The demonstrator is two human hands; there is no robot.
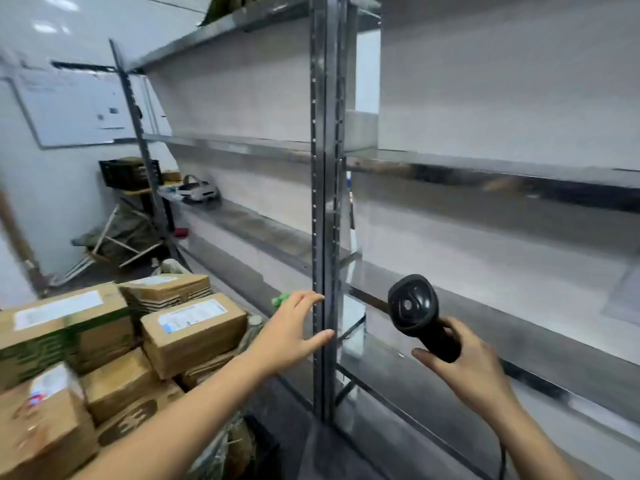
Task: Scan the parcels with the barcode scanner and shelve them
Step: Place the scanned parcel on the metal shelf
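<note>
A heap of brown cardboard parcels [192, 330] with white labels fills the lower left. My left hand [291, 332] reaches forward with straight, spread fingers and holds nothing, right beside the upright post of the metal shelving [323, 237]. My right hand [464, 365] grips the handle of a black barcode scanner [415, 313], whose head points back toward me, in front of the lower shelf [519, 327]. A cable hangs from the scanner below my right wrist.
The grey metal shelving runs from the far left to the right edge, its boards mostly bare. A white headset [201, 192] lies on a middle shelf at the far end. A black crate [128, 173], a whiteboard [72, 109] and folded frames stand in the far corner.
</note>
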